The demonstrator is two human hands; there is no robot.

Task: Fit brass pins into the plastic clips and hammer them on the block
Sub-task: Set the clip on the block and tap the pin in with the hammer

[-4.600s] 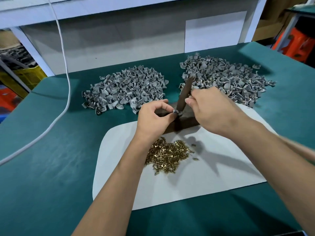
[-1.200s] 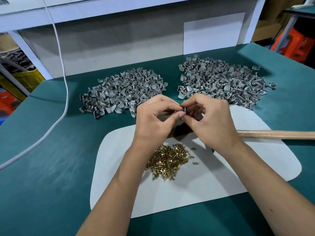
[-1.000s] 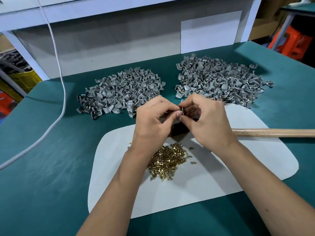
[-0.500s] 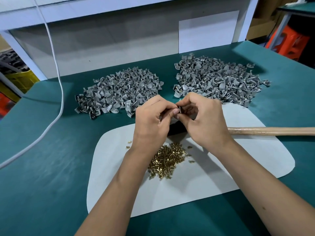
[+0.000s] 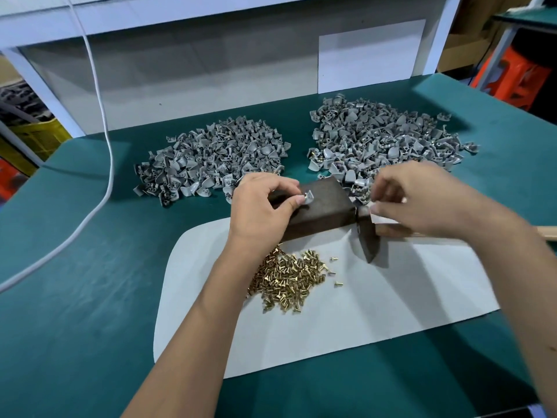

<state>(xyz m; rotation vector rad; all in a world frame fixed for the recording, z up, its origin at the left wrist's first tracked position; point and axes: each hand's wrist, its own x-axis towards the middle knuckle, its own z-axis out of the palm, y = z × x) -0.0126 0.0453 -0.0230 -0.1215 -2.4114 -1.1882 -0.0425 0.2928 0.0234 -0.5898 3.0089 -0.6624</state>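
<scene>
On the dark block (image 5: pixel 324 208) my left hand (image 5: pixel 260 214) pinches a grey plastic clip (image 5: pixel 308 197) between thumb and forefinger. My right hand (image 5: pixel 422 200) hovers to the right of the block, above the hammer, its fingers loosely curled with nothing visible in them. The hammer's dark head (image 5: pixel 366 241) lies on the white sheet (image 5: pixel 376 309) beside the block. Its wooden handle (image 5: pixel 547 232) runs out to the right under my right wrist. A heap of brass pins (image 5: pixel 286 276) lies on the sheet in front of the block.
Two heaps of grey clips sit behind the block, one at the left (image 5: pixel 211 158) and one at the right (image 5: pixel 391 137), the right one showing brass. A white cable (image 5: pixel 104 122) hangs down over the green table (image 5: pixel 75 297) at the left.
My hands have parted. The left hand brought the clip down onto the block, and the right hand let go and moved right over the hammer head.
</scene>
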